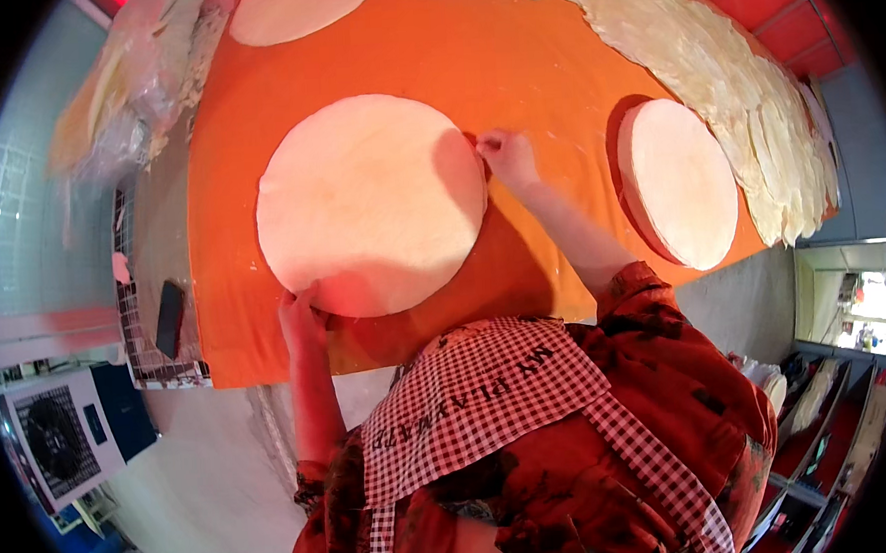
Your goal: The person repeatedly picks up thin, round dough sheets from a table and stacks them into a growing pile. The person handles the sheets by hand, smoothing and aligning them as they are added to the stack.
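Observation:
A large, pale, round sheet (364, 198), which looks like flatbread or thin dough, lies flat on an orange cloth (416, 45) in front of me. My left hand (304, 314) pinches its near-left edge, thumb and fingers together at the rim. At the upper right edge, my right hand (510, 156) has its fingertips closed against the rim; the exact grip is partly hidden. Shadows of my arm and body fall across the sheet. To the right stands a thick round stack (682, 185) of similar pale sheets.
Overlapping thin pale sheets (703, 75) line the table's far and right edges. Another round sheet (301, 10) lies at the far left. Clear plastic (123, 128) covers material at the left. A dark phone-like object (169, 319) rests by the left edge. Shelving (827, 436) stands at lower right.

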The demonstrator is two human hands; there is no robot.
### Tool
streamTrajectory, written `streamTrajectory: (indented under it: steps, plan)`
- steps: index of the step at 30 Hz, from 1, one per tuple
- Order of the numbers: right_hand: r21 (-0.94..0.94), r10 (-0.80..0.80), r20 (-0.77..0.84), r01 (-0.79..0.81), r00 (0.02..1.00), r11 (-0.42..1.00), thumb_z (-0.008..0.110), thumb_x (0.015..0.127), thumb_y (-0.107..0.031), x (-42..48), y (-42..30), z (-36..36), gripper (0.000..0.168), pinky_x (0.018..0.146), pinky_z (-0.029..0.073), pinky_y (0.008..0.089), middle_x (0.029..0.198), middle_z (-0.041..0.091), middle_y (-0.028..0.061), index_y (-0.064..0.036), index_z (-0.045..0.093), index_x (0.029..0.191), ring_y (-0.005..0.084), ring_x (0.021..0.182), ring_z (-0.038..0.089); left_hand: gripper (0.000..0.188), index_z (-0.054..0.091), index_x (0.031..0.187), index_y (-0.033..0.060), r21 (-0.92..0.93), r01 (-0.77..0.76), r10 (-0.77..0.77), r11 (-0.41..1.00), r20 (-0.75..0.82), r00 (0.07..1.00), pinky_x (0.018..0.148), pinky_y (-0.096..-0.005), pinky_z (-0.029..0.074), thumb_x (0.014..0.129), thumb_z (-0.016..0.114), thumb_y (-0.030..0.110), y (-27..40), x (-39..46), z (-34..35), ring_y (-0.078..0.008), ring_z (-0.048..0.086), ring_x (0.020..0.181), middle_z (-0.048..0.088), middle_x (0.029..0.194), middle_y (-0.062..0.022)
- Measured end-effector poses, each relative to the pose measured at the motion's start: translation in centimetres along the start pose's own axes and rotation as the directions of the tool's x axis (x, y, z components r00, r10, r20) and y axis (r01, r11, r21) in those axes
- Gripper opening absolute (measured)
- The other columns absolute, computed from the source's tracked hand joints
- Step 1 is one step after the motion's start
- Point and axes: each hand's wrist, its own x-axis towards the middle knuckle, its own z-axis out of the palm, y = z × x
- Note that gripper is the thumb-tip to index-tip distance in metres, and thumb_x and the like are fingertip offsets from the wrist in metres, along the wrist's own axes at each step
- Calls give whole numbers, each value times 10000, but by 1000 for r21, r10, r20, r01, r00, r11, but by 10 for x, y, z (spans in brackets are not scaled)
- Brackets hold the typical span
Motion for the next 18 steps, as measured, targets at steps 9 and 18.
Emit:
streamTrajectory:
  steps: [9,18]
  plan:
    - [-129,154,193,-131,969,983,569,740,-208,6,-19,7,176,668,494,418,773,648,163,-56,656,721,317,741,628,309,540,1128,1,-12,-18,19,1000,41,999,781,-368,550,822,566,-27,2,5,-2,-249,614,957,604,1060,-122]
    - [-27,161,291,-160,943,987,663,668,-238,27,-40,-5,214,630,469,413,714,614,138,-41,592,708,290,699,600,314,539,1133,8,-29,0,2,1000,68,998,761,-361,555,822,563,-30,3,3,-5,-237,623,943,614,1052,-112]
